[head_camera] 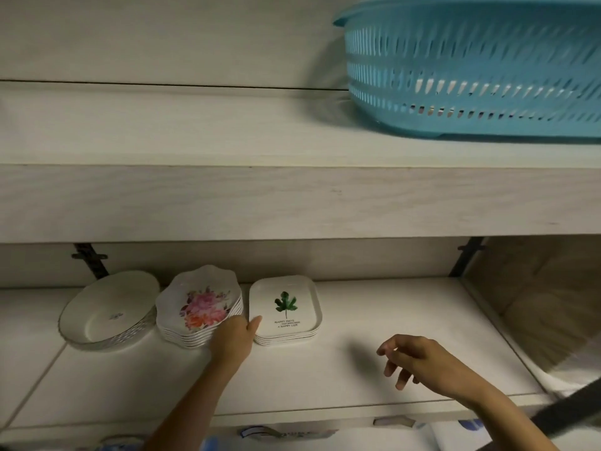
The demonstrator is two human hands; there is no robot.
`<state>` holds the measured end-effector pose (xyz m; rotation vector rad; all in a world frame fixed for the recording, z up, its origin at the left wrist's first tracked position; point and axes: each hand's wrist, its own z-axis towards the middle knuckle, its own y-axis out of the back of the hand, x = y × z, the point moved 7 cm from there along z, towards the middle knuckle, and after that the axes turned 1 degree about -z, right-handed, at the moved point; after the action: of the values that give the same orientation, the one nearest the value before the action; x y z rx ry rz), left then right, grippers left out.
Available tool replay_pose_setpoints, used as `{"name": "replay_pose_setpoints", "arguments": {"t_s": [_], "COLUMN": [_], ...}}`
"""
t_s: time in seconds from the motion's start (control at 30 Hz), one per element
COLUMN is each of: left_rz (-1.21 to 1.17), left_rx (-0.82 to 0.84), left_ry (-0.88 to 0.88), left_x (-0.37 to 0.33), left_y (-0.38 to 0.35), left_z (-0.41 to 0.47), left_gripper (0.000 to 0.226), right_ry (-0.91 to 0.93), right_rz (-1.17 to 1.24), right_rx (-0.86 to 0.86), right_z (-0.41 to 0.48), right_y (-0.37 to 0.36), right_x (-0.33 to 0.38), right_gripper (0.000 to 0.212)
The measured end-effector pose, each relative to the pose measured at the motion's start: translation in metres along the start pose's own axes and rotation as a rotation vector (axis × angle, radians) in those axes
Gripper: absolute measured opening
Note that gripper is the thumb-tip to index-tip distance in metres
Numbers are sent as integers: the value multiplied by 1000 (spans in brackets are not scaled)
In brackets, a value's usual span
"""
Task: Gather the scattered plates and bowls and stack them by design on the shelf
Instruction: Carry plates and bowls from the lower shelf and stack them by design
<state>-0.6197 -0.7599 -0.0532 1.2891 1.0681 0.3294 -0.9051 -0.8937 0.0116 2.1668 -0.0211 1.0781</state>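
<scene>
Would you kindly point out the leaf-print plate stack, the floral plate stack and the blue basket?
leaf-print plate stack [286, 304], head view, top plate's green leaf.
floral plate stack [203, 308], head view, top plate's pink flowers.
blue basket [471, 76], head view, slotted side wall.

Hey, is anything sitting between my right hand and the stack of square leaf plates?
Nothing visible. Only bare shelf lies between the right hand and the square leaf plates. The left hand is at the stack's left side, next to the floral plates.
</scene>
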Motion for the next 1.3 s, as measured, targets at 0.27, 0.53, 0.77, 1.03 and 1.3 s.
{"name": "replay_pose_setpoints", "arguments": {"t_s": [0.27,0.53,0.77,1.03,1.3], "left_rz": [-28,157,94,2,175], "left_rx": [-21,-97,-97,-125,-246], "left_ry": [-239,-99,26,46,-51], "left_x": [14,80,156,257,360], "left_y": [28,87,141,203,286], "left_z": [-39,-100,-148,-187,-215], "left_gripper": [45,40,41,27,44], "right_ry": [76,301,523,663,693], "right_rz": [-103,-296,-417,-538,-493], "right_rx": [99,233,283,280,221], "right_z": [18,32,12,-28,-61], "right_y": [-25,-91,-168,-272,-374], "right_x": [28,93,181,272,344], "right_gripper": [22,18,18,24,25]}}
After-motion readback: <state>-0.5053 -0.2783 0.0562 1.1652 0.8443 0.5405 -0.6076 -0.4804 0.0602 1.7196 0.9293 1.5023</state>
